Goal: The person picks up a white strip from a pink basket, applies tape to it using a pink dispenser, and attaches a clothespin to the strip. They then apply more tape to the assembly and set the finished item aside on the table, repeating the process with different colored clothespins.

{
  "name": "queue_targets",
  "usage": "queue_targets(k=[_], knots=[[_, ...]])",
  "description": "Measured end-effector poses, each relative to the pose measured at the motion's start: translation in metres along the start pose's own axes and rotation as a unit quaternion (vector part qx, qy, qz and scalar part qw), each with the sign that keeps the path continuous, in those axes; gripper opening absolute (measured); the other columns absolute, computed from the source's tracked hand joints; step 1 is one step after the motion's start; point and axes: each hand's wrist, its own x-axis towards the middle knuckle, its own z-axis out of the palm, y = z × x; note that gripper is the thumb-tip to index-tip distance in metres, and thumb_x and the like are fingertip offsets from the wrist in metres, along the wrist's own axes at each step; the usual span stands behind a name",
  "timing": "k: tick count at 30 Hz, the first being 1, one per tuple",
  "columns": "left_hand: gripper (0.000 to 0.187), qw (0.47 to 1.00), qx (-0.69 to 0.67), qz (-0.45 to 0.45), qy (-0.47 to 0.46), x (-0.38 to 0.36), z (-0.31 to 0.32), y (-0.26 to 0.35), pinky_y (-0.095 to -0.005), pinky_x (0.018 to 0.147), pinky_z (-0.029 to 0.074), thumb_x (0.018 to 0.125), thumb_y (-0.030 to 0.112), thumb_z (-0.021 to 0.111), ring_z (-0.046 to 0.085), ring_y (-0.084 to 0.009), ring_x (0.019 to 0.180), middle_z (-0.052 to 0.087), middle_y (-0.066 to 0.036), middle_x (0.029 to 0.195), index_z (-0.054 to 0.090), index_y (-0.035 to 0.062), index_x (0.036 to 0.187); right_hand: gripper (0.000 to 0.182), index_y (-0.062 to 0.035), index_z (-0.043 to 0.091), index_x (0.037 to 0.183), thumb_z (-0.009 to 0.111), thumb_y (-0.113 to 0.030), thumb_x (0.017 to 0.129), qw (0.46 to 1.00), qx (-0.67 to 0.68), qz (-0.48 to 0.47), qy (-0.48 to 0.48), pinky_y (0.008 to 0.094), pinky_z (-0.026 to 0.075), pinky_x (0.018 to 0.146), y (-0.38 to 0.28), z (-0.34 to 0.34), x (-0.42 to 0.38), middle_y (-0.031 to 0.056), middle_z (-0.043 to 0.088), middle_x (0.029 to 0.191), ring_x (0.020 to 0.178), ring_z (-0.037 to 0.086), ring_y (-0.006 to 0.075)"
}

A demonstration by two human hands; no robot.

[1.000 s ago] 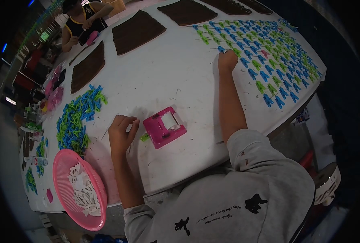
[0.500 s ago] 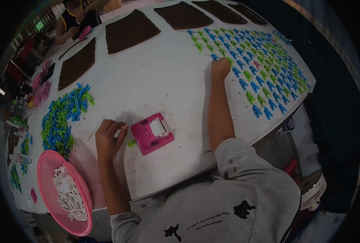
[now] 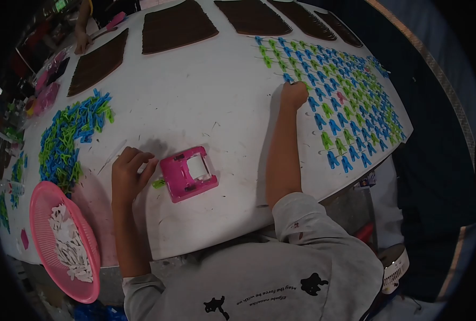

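Observation:
My right hand is closed at the left edge of a spread of blue and green clips laid in rows on the white table. A blue clip shows at its fingertips, the rest hidden by the hand. My left hand hovers with fingers loosely curled and thumb apart, and nothing shows in it. Just right of it sits a pink device with a white roll, like a tape dispenser. A green clip sticks out from its left side.
A heap of blue and green clips lies at left. In front of it stands a pink basket holding white pieces. Dark brown ridged sheets line the far side. Another person's hand is at the far left corner.
The whole view has shifted slightly. My two hands keep nearly the same places relative to the table. The other person's hand has come down toward the table beside a brown sheet.

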Motion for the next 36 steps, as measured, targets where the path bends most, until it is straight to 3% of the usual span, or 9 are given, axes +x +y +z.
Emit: queue_targets(k=[14,19,24,27,28,30,31,34,36], knots=[[0.010,0.999,-0.014,-0.028,-0.009,0.000,-0.005,-0.001,-0.0332,0.057,0.049,0.080,0.012,0.074,0.062,-0.0233,0.068,0.062,-0.008,0.075,0.070,0.0033,0.083,0.018,0.0020,0.068,0.084,0.073,-0.014,0.077,1.000,-0.010,0.002,0.004,0.0453,0.056,0.070,-0.002,0.000,-0.002,0.0226,0.070,0.087,0.082,0.069,0.0390],[0.010,0.993,-0.041,-0.112,-0.003,-0.002,-0.008,-0.004,-0.0325,0.057,0.050,0.082,0.013,0.074,0.063,-0.0233,0.067,0.062,-0.009,0.078,0.070,0.0033,0.084,0.022,0.0020,0.071,0.083,0.076,-0.018,0.075,1.000,-0.025,0.008,0.007,0.0432,0.056,0.071,-0.003,0.001,-0.001,0.0207,0.071,0.086,0.081,0.070,0.0376],[0.013,0.992,0.001,-0.124,0.007,-0.003,-0.011,-0.021,-0.0358,0.061,0.050,0.085,0.016,0.070,0.062,-0.0253,0.070,0.061,-0.009,0.079,0.071,0.0036,0.087,0.027,0.0047,0.071,0.081,0.076,-0.021,0.075,0.999,-0.031,-0.009,0.024,0.0423,0.055,0.071,0.007,0.013,0.005,0.0215,0.071,0.086,0.082,0.070,0.0378],[0.013,0.987,0.073,-0.138,0.044,-0.011,-0.018,-0.043,-0.0401,0.065,0.049,0.085,0.019,0.068,0.061,-0.0275,0.076,0.062,-0.010,0.080,0.070,0.0058,0.085,0.029,0.0095,0.070,0.080,0.075,-0.019,0.077,0.998,0.013,-0.063,-0.027,0.0438,0.054,0.065,0.006,0.003,0.001,0.0263,0.070,0.082,0.073,0.069,0.0385],[0.013,0.983,0.106,-0.134,0.061,-0.015,-0.019,-0.055,-0.0402,0.066,0.049,0.085,0.019,0.069,0.061,-0.0280,0.077,0.063,-0.009,0.080,0.069,0.0064,0.083,0.026,0.0094,0.070,0.078,0.074,-0.016,0.076,0.993,0.032,-0.111,0.002,0.0437,0.054,0.063,0.008,0.006,0.001,0.0250,0.070,0.080,0.069,0.069,0.0372],[0.015,0.972,0.177,-0.127,0.088,-0.022,-0.024,-0.077,-0.0405,0.066,0.049,0.084,0.021,0.069,0.061,-0.0284,0.079,0.064,-0.008,0.079,0.068,0.0073,0.080,0.030,0.0099,0.070,0.075,0.074,-0.020,0.076,0.996,-0.047,-0.050,-0.051,0.0427,0.055,0.065,0.001,0.002,0.004,0.0219,0.072,0.080,0.068,0.069,0.0351],[0.016,0.965,0.212,-0.123,0.097,-0.025,-0.026,-0.085,-0.0407,0.066,0.049,0.084,0.023,0.068,0.062,-0.0281,0.079,0.064,-0.007,0.079,0.067,0.0075,0.079,0.030,0.0099,0.070,0.075,0.074,-0.020,0.076,0.995,-0.041,-0.066,-0.063,0.0427,0.055,0.065,0.001,0.004,0.010,0.0219,0.072,0.080,0.068,0.069,0.0351],[0.018,0.951,0.228,-0.186,0.098,-0.031,-0.034,-0.108,-0.0411,0.066,0.050,0.086,0.024,0.066,0.062,-0.0287,0.080,0.065,-0.008,0.080,0.068,0.0067,0.081,0.038,0.0106,0.070,0.073,0.074,-0.027,0.076,0.986,-0.097,-0.036,-0.129,0.0416,0.055,0.066,0.005,0.010,0.020,0.0203,0.072,0.080,0.067,0.069,0.0336],[0.019,0.952,0.206,-0.205,0.097,-0.039,-0.037,-0.118,-0.0395,0.066,0.050,0.085,0.025,0.067,0.062,-0.0270,0.077,0.065,-0.009,0.079,0.069,0.0064,0.084,0.046,0.0144,0.068,0.080,0.076,-0.030,0.071,0.984,-0.079,-0.066,-0.148,0.0475,0.056,0.067,0.009,0.008,0.019,0.0266,0.070,0.084,0.073,0.070,0.0390]])
